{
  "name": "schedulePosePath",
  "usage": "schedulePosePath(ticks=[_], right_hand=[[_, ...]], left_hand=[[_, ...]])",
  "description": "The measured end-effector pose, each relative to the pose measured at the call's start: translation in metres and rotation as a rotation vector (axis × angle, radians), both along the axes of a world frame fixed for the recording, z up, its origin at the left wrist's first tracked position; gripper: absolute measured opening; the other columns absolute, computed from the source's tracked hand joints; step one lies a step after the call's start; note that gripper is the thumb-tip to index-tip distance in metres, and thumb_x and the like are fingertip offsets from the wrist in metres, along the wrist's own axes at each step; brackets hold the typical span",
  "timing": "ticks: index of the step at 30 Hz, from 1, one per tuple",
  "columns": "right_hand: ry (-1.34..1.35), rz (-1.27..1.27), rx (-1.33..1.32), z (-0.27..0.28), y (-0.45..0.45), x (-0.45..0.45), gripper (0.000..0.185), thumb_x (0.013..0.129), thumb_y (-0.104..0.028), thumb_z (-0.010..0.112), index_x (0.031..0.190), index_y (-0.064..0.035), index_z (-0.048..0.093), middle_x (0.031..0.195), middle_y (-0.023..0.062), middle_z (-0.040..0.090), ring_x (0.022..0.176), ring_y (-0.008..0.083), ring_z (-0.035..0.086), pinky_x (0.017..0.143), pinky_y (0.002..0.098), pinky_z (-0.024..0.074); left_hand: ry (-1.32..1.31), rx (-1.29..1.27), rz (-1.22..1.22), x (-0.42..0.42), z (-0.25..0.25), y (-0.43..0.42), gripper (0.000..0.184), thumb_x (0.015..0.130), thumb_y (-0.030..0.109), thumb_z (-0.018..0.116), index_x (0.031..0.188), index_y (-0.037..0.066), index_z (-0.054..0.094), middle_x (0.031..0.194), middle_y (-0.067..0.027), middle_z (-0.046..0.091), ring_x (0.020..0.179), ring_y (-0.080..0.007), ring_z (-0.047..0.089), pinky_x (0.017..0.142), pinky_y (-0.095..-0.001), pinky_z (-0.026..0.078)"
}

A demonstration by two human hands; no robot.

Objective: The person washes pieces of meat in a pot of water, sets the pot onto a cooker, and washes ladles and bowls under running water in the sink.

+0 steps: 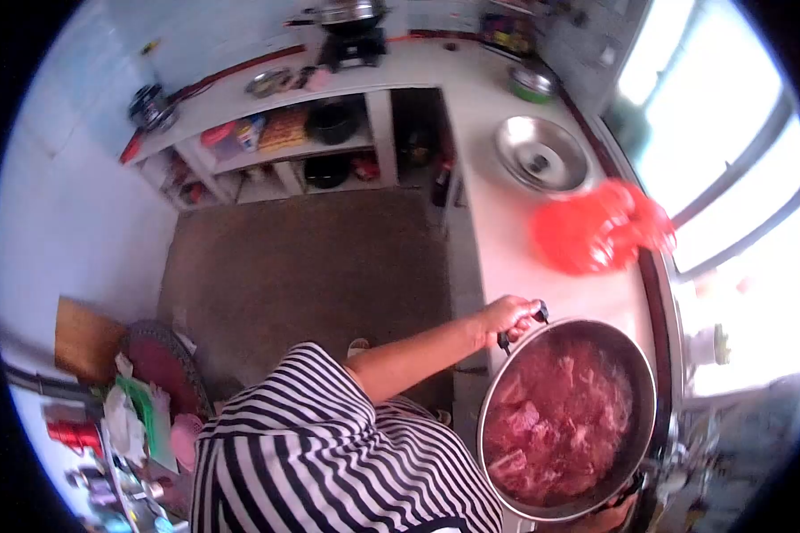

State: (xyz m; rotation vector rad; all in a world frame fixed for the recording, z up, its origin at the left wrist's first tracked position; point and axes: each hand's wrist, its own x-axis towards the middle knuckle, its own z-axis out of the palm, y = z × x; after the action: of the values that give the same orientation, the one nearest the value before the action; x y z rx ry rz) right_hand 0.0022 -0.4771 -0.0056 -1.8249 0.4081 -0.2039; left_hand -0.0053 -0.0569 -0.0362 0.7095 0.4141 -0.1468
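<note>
A wide metal pot [487,417] with two black side handles sits at the counter's lower end. Reddish liquid fills it, with several chunks of raw meat [524,417] showing through the surface. My left hand [507,320] is closed around the handle on the far-left side of the rim. At the lower edge of the view, my right hand [609,517] is at the opposite handle [633,489], partly hidden by the pot and cut off by the frame; its fingers appear wrapped there.
Farther along the white counter [507,249] lie a red plastic bag [587,233] and a steel basin [516,160]. A stove [356,49] with a pan stands at the back. Windows line the right side, faucets [684,453] the lower right. Brown floor [302,258] spreads to the left.
</note>
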Motion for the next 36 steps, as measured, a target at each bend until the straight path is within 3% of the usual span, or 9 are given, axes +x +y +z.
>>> schedulePosePath(ticks=[10, 12, 13, 17, 21, 23, 27, 29, 36], right_hand=[[-0.065, 0.246, -0.128, 0.108, 0.236, -0.032, 0.041, 0.089, -0.035, 0.033, 0.095, -0.0023, 0.056, 0.082, 0.0053, 0.055, 0.072, 0.0131, 0.051, 0.061, 0.0240, 0.0403], [-0.015, 0.363, -0.040, 0.089, 0.292, -0.029, 0.042, 0.089, -0.035, 0.033, 0.097, -0.0020, 0.057, 0.085, 0.0060, 0.056, 0.074, 0.0137, 0.052, 0.063, 0.0242, 0.0412], [0.064, 0.481, 0.233, 0.079, 0.325, -0.043, 0.044, 0.088, -0.036, 0.031, 0.107, -0.0034, 0.054, 0.098, 0.0090, 0.057, 0.084, 0.0175, 0.054, 0.073, 0.0259, 0.0431], [0.194, 0.648, 0.549, 0.057, 0.479, -0.042, 0.042, 0.087, -0.035, 0.039, 0.100, -0.0003, 0.057, 0.092, 0.0083, 0.059, 0.082, 0.0185, 0.055, 0.070, 0.0289, 0.0468], [0.164, 0.736, 0.451, 0.021, 0.633, -0.030, 0.038, 0.085, -0.035, 0.047, 0.087, 0.0009, 0.061, 0.078, 0.0069, 0.060, 0.065, 0.0155, 0.055, 0.056, 0.0254, 0.0453], [0.187, 0.727, 0.440, 0.035, 0.731, -0.057, 0.031, 0.084, -0.032, 0.050, 0.075, -0.0040, 0.059, 0.058, -0.0011, 0.048, 0.049, 0.0089, 0.041, 0.044, 0.0225, 0.0331], [0.338, 1.009, 0.470, 0.035, 0.889, -0.081, 0.036, 0.084, -0.034, 0.050, 0.059, -0.0080, 0.048, 0.051, -0.0049, 0.036, 0.046, 0.0073, 0.032, 0.044, 0.0219, 0.0258], [0.309, 1.113, 0.492, 0.028, 0.967, -0.097, 0.036, 0.084, -0.034, 0.050, 0.061, -0.0069, 0.052, 0.050, -0.0050, 0.035, 0.045, 0.0070, 0.031, 0.043, 0.0220, 0.0244], [0.305, 1.252, 0.637, 0.041, 1.208, -0.180, 0.029, 0.083, -0.029, 0.053, 0.071, -0.0033, 0.057, 0.056, -0.0028, 0.043, 0.049, 0.0081, 0.036, 0.044, 0.0250, 0.0263]], left_hand=[[-0.004, -0.015, 0.273, -0.121, 0.100, 0.181, 0.020, 0.088, 0.022, 0.046, 0.072, 0.010, 0.044, 0.059, 0.0055, 0.036, 0.047, -0.0031, 0.031, 0.041, -0.0177, 0.026], [-0.010, 0.090, 0.374, -0.146, 0.100, 0.239, 0.017, 0.087, 0.019, 0.047, 0.075, 0.008, 0.046, 0.059, 0.0048, 0.037, 0.049, -0.0033, 0.032, 0.042, -0.0180, 0.027], [-0.037, 0.082, 0.426, -0.184, 0.106, 0.277, 0.014, 0.086, 0.017, 0.048, 0.075, 0.008, 0.046, 0.060, 0.0044, 0.037, 0.050, -0.0032, 0.033, 0.043, -0.0177, 0.027], [0.050, 0.219, 0.651, -0.275, 0.114, 0.386, 0.010, 0.081, 0.012, 0.052, 0.076, 0.007, 0.046, 0.059, 0.0054, 0.039, 0.048, -0.0021, 0.033, 0.041, -0.0173, 0.025], [0.057, 0.288, 0.928, -0.363, 0.123, 0.469, 0.011, 0.081, 0.011, 0.053, 0.077, 0.007, 0.044, 0.060, 0.0035, 0.040, 0.047, -0.0033, 0.033, 0.041, -0.0174, 0.025], [0.097, 0.322, 1.052, -0.402, 0.135, 0.509, 0.012, 0.081, 0.011, 0.054, 0.076, 0.007, 0.043, 0.059, 0.0036, 0.039, 0.047, -0.0037, 0.034, 0.041, -0.0178, 0.026], [0.077, 0.335, 1.239, -0.461, 0.141, 0.585, 0.011, 0.081, 0.011, 0.052, 0.076, 0.007, 0.044, 0.059, 0.0038, 0.039, 0.046, -0.0043, 0.033, 0.041, -0.0186, 0.027], [0.248, 0.361, 1.382, -0.486, 0.147, 0.615, 0.008, 0.081, 0.010, 0.051, 0.077, 0.007, 0.045, 0.058, 0.0044, 0.037, 0.047, -0.0048, 0.032, 0.042, -0.0207, 0.026], [0.199, 0.362, 1.585, -0.570, 0.171, 0.753, 0.010, 0.081, 0.010, 0.051, 0.077, 0.007, 0.043, 0.059, 0.0041, 0.037, 0.046, -0.0049, 0.033, 0.041, -0.0194, 0.026]])
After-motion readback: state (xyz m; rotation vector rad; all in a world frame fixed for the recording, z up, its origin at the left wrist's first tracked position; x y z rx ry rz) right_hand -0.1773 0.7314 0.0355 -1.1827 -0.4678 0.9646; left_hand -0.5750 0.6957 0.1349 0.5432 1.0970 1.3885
